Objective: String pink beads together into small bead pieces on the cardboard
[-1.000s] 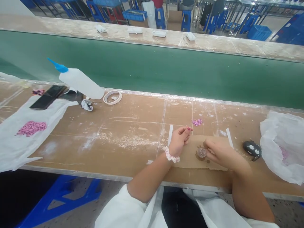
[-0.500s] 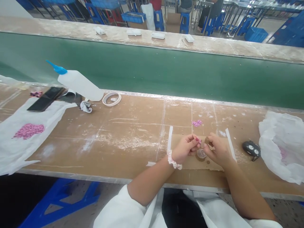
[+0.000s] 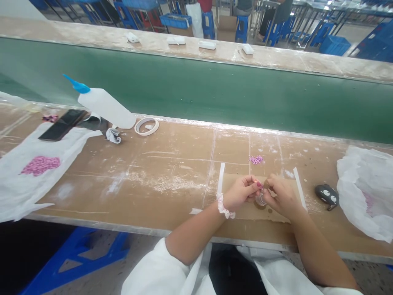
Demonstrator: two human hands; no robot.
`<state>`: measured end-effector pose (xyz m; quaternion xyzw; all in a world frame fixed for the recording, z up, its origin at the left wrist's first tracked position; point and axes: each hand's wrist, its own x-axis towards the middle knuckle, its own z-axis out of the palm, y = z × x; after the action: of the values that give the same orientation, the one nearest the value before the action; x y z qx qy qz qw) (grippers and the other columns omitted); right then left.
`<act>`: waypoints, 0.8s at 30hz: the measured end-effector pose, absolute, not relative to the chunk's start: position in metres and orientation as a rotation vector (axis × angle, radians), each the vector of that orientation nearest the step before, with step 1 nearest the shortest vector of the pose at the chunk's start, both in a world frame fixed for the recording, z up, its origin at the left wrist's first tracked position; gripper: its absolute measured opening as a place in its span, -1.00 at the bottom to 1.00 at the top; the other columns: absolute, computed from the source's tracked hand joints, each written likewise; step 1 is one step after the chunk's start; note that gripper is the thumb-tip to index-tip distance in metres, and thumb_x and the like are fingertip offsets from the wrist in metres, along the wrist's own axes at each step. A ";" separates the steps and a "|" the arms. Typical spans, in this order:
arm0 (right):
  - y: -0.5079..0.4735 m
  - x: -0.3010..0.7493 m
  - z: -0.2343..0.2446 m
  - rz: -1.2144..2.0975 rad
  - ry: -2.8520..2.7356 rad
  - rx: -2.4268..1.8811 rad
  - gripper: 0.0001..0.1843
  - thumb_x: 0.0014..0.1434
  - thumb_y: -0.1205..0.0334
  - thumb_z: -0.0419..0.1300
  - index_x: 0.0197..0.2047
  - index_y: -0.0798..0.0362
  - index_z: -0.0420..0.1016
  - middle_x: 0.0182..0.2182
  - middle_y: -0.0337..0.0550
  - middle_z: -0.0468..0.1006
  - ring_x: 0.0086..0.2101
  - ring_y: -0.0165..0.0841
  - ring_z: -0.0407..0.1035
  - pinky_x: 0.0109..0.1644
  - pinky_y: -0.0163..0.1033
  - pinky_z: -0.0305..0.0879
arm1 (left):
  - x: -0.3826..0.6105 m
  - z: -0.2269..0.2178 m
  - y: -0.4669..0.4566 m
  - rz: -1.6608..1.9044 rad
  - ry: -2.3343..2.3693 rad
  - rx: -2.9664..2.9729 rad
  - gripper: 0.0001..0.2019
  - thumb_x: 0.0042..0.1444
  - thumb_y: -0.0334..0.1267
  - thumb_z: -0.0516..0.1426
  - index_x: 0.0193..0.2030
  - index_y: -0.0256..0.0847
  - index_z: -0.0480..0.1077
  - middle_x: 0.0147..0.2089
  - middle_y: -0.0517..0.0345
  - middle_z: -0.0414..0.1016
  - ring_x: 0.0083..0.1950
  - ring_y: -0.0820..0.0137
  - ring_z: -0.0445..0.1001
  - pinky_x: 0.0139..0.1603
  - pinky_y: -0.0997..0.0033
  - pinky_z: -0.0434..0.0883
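Observation:
Both hands meet over a small clear round piece [image 3: 260, 199] that rests on a cardboard sheet [image 3: 245, 211] near the bench's front edge. My left hand [image 3: 242, 192] is curled, its fingertips pinched right above the piece on something too small to name. My right hand [image 3: 281, 196] is closed around the piece's right side and steadies it. A small heap of pink beads [image 3: 256, 159] lies on the bench just beyond the hands. A white scrunchie [image 3: 224, 207] sits on my left wrist.
A tilted glue bottle with a blue nozzle [image 3: 104, 107], a tape ring [image 3: 146, 125], a black phone [image 3: 63, 124] and a white bag with pink beads [image 3: 40, 165] lie to the left. A black toy-like object [image 3: 326, 195] and crumpled white plastic [image 3: 365, 192] lie right. A green conveyor belt [image 3: 215, 90] runs behind.
My left hand came down and right from beside the bead heap to meet my right hand over the clear piece, its fingers closing into a pinch. My right hand stayed on the piece.

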<state>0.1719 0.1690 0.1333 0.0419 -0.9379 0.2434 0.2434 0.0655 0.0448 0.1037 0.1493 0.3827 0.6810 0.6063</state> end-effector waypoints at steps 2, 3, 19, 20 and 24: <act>0.169 0.173 0.134 0.678 -2.589 0.114 -0.84 0.16 0.46 0.00 -0.40 0.02 0.17 -0.54 -0.33 0.16 -0.54 -0.49 0.07 -0.48 -0.37 0.00 | 0.064 0.104 0.044 1.561 0.902 0.356 -0.54 -0.12 0.08 0.29 -0.43 -0.25 0.22 -0.57 0.32 0.28 -0.65 0.69 -0.01 -0.62 0.56 -0.13; 0.169 0.173 0.134 0.688 -2.602 0.106 -0.84 0.16 0.45 0.00 -0.40 0.02 0.17 -0.54 -0.33 0.16 -0.54 -0.48 0.08 -0.48 -0.37 0.01 | 0.063 0.103 0.044 1.554 0.903 0.361 -0.53 -0.13 0.09 0.29 -0.44 -0.25 0.21 -0.57 0.33 0.28 -0.66 0.69 -0.01 -0.62 0.56 -0.13; 0.184 0.180 0.116 0.665 -2.728 0.098 -0.90 0.22 0.26 0.03 -0.34 -0.02 0.31 -0.58 -0.30 0.24 -0.62 -0.46 0.15 -0.52 -0.31 0.06 | 0.064 0.095 0.049 1.569 0.862 0.284 -0.50 -0.28 0.05 0.37 -0.45 -0.27 0.24 -0.55 0.26 0.36 -0.66 0.68 0.11 -0.63 0.56 -0.05; 0.185 0.181 0.115 0.646 -2.731 0.078 -0.90 0.22 0.24 0.03 -0.33 -0.03 0.32 -0.58 -0.30 0.26 -0.62 -0.45 0.17 -0.52 -0.31 0.07 | 0.064 0.094 0.049 1.567 0.851 0.282 -0.50 -0.28 0.04 0.37 -0.45 -0.27 0.24 -0.55 0.26 0.36 -0.66 0.68 0.10 -0.64 0.56 -0.06; 0.183 0.179 0.116 0.604 -2.655 0.013 -0.93 0.22 0.22 0.06 -0.30 -0.03 0.32 -0.57 -0.29 0.33 -0.60 -0.44 0.25 -0.50 -0.31 0.14 | 0.065 0.095 0.051 1.617 0.769 0.238 -0.59 -0.19 -0.06 0.37 -0.43 -0.28 0.29 -0.56 0.27 0.31 -0.66 0.68 0.04 -0.68 0.59 -0.11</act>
<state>0.1788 0.1833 0.1155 0.0045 -0.9538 0.2170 0.2077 0.0652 0.0507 0.0953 0.1035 0.3344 0.7030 0.6190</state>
